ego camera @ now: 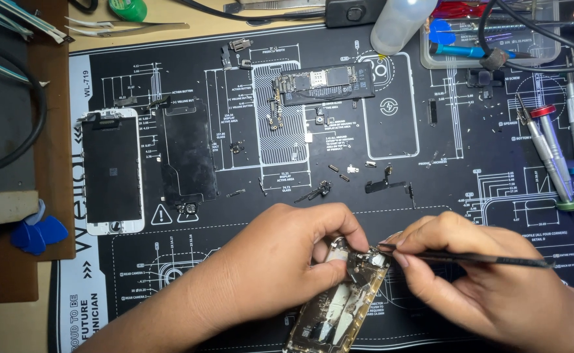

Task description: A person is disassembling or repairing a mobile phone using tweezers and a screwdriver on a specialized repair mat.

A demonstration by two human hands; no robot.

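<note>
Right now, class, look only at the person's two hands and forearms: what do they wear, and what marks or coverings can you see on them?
Both are bare. The left hand and the right hand wear no gloves, and no rings, watch or wrist strap show. No sleeve shows on either forearm as far as the picture's edge. The visible fingernails are short and unpainted. No bandage, tape or marking is visible.

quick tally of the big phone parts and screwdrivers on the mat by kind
screen: 1
black back plate: 1
logic board: 1
phone housing, held by the left hand: 1
screwdrivers at right: about 3
total: about 7
</note>
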